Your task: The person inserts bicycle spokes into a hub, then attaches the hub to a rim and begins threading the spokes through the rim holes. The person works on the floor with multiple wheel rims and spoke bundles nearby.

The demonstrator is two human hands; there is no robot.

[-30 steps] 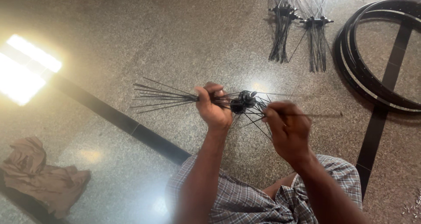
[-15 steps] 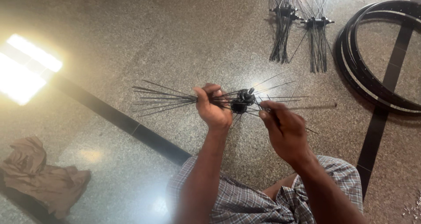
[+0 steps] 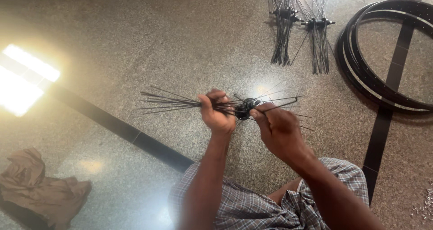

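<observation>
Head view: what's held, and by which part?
Left hand grips the bundle of thin black metal spokes where they fan out from the small black hub. Right hand pinches one spoke at the hub.

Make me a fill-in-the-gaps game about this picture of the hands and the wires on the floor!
1. The left hand grips a bundle of thin black ____.
2. The right hand touches the small black hub in the ____ of the spokes.
3. The black rims lie on the ____.
4. The crumpled cloth is ____ in colour.

Missing words: spokes; middle; floor; brown
</observation>
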